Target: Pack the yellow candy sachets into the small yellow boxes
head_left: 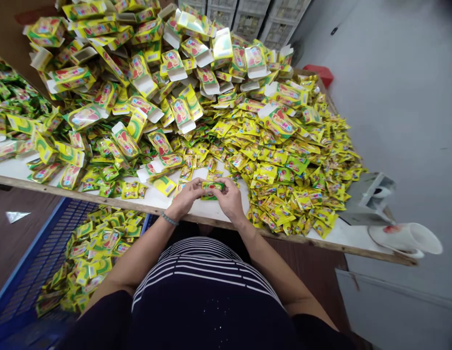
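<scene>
Through the head camera I see two bare hands meeting at the near edge of a white desk (202, 210), holding one small pack (213, 185) between them, just above the bare strip. The left hand (187, 195) pinches the pack's left end, and the right hand (230, 198) pinches its right end with the thumb on the near side; each grip is closed on it. I judge that holding it at both ends keeps it level and steady, and that the strip serves as working room. Just beyond lies a heap of cartons (146, 78), many with flaps sticking out; yellow sachets (284, 194) are piled to the right and green sachets (107, 177) to the left, all probably placed so for easy reach. Below the desk edge on the left, a blue crate (36, 262) holds more yellow packages (105, 257), seemingly kept near the left arm for convenience. A grey device (364, 199) and a tipped white cup (408, 238) sit at the desk's right end. The fingers cover the pack's ends, so I cannot tell whether it is a carton or a sachet. The picture's edges cut off the crate and the heap's top, and the fingertips behind the pack are hidden.
</scene>
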{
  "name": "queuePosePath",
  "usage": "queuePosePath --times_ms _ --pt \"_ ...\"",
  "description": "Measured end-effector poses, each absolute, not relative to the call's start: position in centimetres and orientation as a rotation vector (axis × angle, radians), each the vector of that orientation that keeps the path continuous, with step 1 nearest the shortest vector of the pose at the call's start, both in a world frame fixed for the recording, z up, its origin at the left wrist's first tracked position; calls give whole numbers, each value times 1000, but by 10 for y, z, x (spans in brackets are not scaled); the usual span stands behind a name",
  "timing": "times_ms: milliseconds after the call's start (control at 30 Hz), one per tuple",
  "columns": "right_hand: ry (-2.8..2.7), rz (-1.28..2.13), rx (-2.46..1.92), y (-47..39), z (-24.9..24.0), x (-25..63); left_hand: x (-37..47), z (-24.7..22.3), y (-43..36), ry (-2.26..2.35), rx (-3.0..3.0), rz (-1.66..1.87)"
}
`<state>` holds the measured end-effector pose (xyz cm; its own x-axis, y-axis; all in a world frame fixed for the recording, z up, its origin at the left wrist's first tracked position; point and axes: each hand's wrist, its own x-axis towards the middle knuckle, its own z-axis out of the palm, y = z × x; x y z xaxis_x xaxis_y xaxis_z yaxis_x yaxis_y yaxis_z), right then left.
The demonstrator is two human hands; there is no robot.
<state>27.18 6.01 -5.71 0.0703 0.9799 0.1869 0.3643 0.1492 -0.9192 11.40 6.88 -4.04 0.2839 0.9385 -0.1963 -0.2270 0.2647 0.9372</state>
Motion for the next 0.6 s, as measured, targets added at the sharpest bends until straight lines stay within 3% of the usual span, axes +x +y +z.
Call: queuePosePath --times_ms 100,267,333,467,600 --pt "-1313 881 -1416 57 -63 265 119 -40 65 979 834 1061" --pt "-1194 1338 -1221 59 -59 258 114 -44 71 1069 884 1132" --pt "-1268 1333 -1244 61 -55 257 103 -40 74 1121 1006 1097" --pt "-1471 1062 -1461 66 -54 264 71 -21 70 1574 1400 810" --pt "-1535 870 -1620 64 -64 273 64 -9 52 2132 1808 214"
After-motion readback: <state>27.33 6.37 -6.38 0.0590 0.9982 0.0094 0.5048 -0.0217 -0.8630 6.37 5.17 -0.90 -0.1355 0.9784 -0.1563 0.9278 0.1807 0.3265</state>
